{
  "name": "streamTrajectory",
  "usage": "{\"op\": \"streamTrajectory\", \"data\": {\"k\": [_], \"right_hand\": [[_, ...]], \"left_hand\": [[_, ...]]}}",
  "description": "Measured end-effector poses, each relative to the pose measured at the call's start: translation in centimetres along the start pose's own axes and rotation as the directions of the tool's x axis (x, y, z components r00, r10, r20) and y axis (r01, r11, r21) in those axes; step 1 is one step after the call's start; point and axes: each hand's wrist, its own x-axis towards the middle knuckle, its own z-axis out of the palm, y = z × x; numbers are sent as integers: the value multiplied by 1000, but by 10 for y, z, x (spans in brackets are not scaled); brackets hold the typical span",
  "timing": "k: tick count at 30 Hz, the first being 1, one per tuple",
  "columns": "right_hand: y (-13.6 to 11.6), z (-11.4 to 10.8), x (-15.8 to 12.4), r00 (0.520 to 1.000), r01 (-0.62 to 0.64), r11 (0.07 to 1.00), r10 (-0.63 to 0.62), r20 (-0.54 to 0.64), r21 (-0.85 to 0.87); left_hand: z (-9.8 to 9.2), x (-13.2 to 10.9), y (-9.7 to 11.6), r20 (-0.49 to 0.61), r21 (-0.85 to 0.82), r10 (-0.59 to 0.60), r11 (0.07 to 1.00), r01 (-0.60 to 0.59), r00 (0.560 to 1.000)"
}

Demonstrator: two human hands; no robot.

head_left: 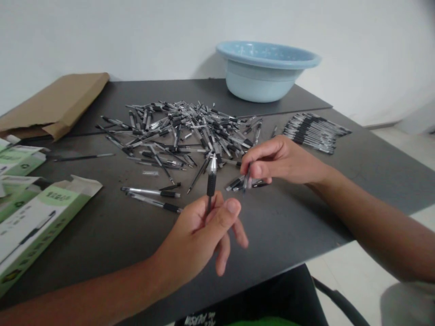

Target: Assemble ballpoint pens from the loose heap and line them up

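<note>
Left hand (200,231): closed in a pinch, a pen section (211,183) is grasped between thumb and finger, other fingers are held loosely away
Pen section: held nearly upright above the left hand, clear tip pointed up, black grip below it, thin dark rod under the grip caught in the pinch
Right hand (282,160): fingertips closed on a small dark-and-clear piece (247,179), which is blurred, so its exact kind cannot be told; held just beside the pen section, apart from it
Short pen parts (234,183): laid on the table just under the right fingertips, partly hidden
Pen heap (204,122): black and clear pens and parts are piled crosswise beyond both hands
Pen row (309,131): pens are lined up side by side beyond the right wrist
Two pens (149,192): laid next to each other, near the left hand
Single refill (84,157): laid apart, left of the heap
Basin (261,81): light blue, stood at the back, by the wall
Paper bag (61,99): brown, laid at back left
Printed boxes (44,217): green and white, gathered at the left edge
Table (129,235): dark grey, seam seen across the back
</note>
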Motion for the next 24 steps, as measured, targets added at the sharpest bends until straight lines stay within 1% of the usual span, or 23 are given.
{"op": "streamTrajectory", "data": {"k": [1,2,4,6,9,12,14,16,20,24], "right_hand": [[1,1,1,998,8,999,-6,-58,34],[1,3,1,994,22,998,-15,-112,55],[0,8,2,981,36,997,-22,-192,70],[-2,14,0,970,40,997,-23,-244,62],[-9,22,-6,950,63,998,-58,-308,8],[-16,29,-11,934,80,995,-94,-345,-56],[-19,31,-13,931,83,992,-109,-348,-91],[-21,31,-13,927,93,988,-131,-350,-122],[-23,28,-15,906,96,976,-167,-388,-196],[-26,25,-17,888,112,964,-207,-411,-242]], "left_hand": [[-2,-3,-4,67,6,-47,999,47,997],[-5,-6,-9,135,-4,-49,999,50,990],[-10,-12,-19,188,33,-76,997,71,979],[-14,-15,-24,233,40,-103,995,96,967],[-15,-17,-22,210,68,-149,988,138,966],[-14,-17,-14,222,118,-170,982,147,960],[-13,-19,-11,212,138,-162,981,134,964],[-13,-21,-9,173,153,-144,981,117,974],[-12,-23,-10,126,170,-108,982,86,986],[-13,-21,-12,123,167,-70,985,49,990]]}}
